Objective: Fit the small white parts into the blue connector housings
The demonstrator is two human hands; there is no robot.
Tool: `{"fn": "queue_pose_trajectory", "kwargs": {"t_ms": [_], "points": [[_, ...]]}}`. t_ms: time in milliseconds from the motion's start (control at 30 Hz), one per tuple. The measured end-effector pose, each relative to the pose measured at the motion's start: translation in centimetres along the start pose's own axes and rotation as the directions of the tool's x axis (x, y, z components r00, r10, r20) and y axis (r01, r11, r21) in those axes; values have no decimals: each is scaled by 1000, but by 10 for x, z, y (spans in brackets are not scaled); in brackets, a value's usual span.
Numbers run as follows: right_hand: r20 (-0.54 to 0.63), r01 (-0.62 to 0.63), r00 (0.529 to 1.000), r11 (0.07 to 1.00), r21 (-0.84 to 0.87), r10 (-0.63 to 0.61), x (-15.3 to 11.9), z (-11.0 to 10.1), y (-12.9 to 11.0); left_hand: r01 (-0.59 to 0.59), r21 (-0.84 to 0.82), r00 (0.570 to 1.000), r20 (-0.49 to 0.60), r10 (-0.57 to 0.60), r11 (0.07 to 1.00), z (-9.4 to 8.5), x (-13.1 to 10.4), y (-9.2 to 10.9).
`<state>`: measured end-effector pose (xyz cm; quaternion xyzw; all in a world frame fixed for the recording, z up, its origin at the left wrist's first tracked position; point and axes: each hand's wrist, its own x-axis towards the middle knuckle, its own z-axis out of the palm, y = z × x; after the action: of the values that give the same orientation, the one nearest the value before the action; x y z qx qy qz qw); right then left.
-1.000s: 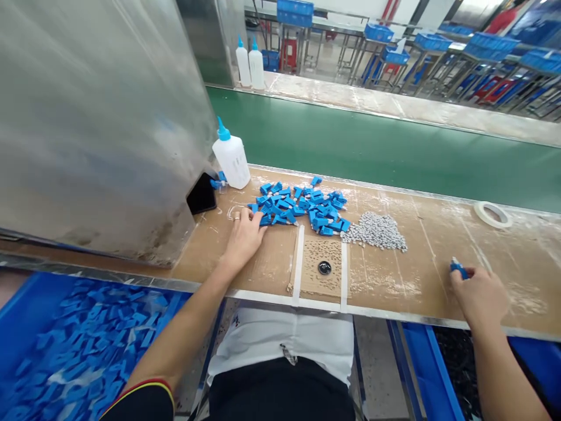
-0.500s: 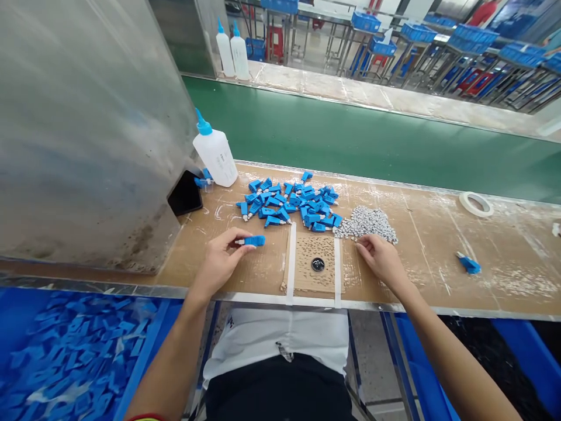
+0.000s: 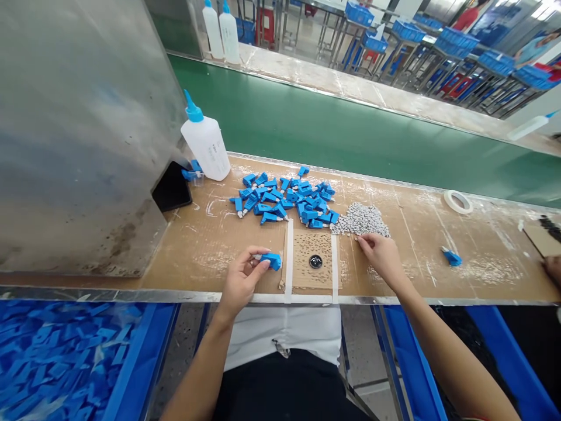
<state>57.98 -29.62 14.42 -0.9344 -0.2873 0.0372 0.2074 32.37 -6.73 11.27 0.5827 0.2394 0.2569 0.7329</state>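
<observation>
Between the thumb and fingers of my left hand [image 3: 242,278] is a blue plastic piece [image 3: 272,261], held just left of a taped cardboard pad [image 3: 309,280]. A small round black dish [image 3: 315,261] sits on that pad. My right hand [image 3: 380,255] is pinched at the near edge of a pile of small grey pieces [image 3: 362,218]; whatever its fingertips hold is too small to make out. Many blue pieces [image 3: 267,197] lie heaped behind the pad.
A white bottle [image 3: 207,147] with a blue nozzle stands at the back left, near a black object [image 3: 172,187]. A tape roll [image 3: 458,202] and one blue piece [image 3: 452,257] lie to the right. Another person's hand [image 3: 553,269] shows at the far right edge.
My left hand has moved right, towards the pad, with the blue piece turned in its fingers. My right hand stays by the grey pile. The view has shifted, showing another person's hand at right.
</observation>
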Motion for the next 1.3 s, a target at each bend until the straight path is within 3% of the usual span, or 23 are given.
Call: {"fn": "queue_pose_trajectory", "kwargs": {"t_ms": [100,200,500,767,900,1033,1167,1300], "points": [[59,-47,997,996,71,43,3,-4,0,32,-32,999,4,-32,999,-5,-1,-2],[102,-16,995,996,92,6,6,-6,-1,48,-29,999,7,-47,998,-6,-2,-2],[296,77,953,995,-56,-57,13,-14,-13,-7,28,1000,-6,7,1000,-4,-5,0],[215,79,972,995,68,-92,15,-6,-14,-32,23,999,15,32,999,-5,-6,-4],[226,141,965,990,-15,-134,16,-4,-15,-26,13,999,24,26,1000,-4,-7,-3],[145,174,977,978,-114,-157,9,-1,-13,-25,10,999,24,25,1000,-3,-7,-2],[36,105,994,993,-50,-103,1,1,-5,-51,43,999,18,50,998,-4,-7,-2],[10,-12,1000,997,71,11,-3,2,1,-62,64,998,21,60,996,-4,-7,0]]}}
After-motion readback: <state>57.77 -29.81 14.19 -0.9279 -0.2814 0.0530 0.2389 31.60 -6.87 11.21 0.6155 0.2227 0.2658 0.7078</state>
